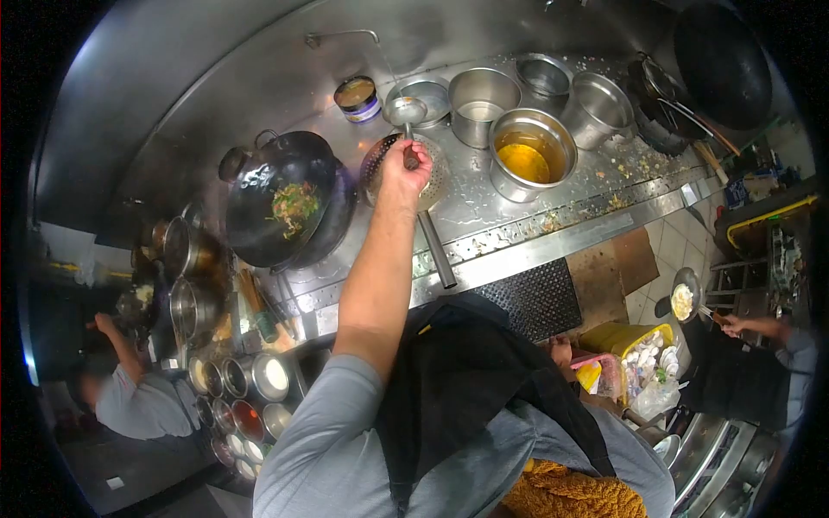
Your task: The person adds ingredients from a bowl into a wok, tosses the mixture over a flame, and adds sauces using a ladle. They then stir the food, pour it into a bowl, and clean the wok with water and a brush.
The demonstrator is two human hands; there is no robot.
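Note:
My left hand reaches forward and grips the handle of a metal ladle, whose bowl hangs above the back of the steel counter. Right under my hand lies a round perforated strainer, its long handle pointing back toward me. To the left sits a black wok holding chopped vegetables. A steel pot of yellow oil stands to the right of the ladle. My right hand is out of view.
Several steel pots and a small tin line the counter's back. Condiment bowls crowd the lower left. One person works at the left; another at the right holds a small pan. A yellow bin stands on the floor.

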